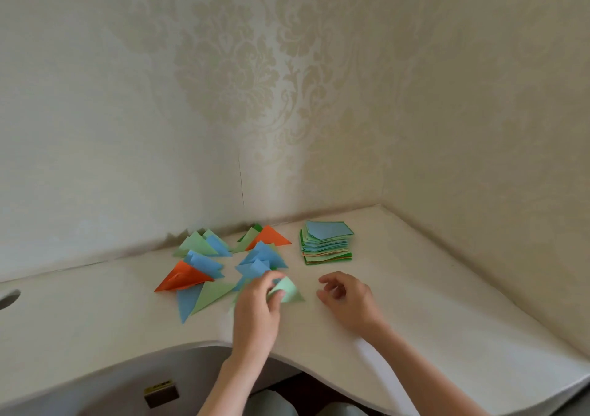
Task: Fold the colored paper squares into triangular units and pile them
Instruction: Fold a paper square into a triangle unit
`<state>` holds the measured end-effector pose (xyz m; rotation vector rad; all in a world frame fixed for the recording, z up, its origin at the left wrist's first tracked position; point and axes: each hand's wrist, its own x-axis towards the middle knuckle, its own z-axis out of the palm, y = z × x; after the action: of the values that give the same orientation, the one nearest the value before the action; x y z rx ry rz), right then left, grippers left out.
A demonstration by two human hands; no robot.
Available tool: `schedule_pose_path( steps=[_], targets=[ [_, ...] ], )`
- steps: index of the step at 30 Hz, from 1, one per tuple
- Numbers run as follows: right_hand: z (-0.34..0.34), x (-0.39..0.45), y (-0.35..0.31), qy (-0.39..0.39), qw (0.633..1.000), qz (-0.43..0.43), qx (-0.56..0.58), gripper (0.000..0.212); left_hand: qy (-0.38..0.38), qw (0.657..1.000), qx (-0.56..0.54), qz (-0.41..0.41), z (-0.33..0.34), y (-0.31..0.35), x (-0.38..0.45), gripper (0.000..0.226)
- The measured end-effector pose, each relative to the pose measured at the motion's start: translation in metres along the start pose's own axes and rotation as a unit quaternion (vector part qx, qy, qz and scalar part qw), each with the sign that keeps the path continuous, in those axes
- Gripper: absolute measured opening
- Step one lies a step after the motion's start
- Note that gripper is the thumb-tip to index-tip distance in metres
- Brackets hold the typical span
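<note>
Left hand (255, 307) pinches light-green triangle (289, 291) — apex pointing away (wallward).

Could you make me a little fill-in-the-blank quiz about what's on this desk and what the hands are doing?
1. The left hand pinches a folded triangle of light ____ paper.
2. The top sheet of the unfolded stack is ____.
3. The right hand holds ____.
4. The big triangle at the left of the pile is ____.

Missing words: green; blue; nothing; orange
</note>
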<state>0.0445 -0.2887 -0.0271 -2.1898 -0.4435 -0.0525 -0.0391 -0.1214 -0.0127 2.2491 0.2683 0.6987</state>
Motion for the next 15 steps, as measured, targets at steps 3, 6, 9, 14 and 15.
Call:
schedule_pose_path(
  steps=[3,6,9,14,15],
  targets=[
    [-0.005,0.007,-0.002,0.029,0.999,-0.014,-0.017,0.015,0.005,1.0,0.019,-0.013,-0.023,-0.02,-0.001,0.021],
    [-0.009,0.02,-0.006,0.063,0.996,-0.022,-0.051,0.017,-0.008,0.998,0.049,-0.028,-0.033,-0.035,-0.004,0.022],
    [-0.01,0.038,-0.008,0.077,0.992,-0.025,-0.096,0.02,-0.007,0.999,0.043,-0.031,-0.031,-0.044,-0.004,0.022],
    [-0.015,0.073,-0.006,0.074,0.98,-0.058,-0.174,0.03,-0.009,0.999,0.04,0.0,-0.022,-0.049,0.012,0.025],
    [-0.016,0.081,-0.005,0.062,0.978,-0.065,-0.187,0.034,-0.006,0.999,0.048,0.012,-0.021,-0.05,0.016,0.026]
  ],
)
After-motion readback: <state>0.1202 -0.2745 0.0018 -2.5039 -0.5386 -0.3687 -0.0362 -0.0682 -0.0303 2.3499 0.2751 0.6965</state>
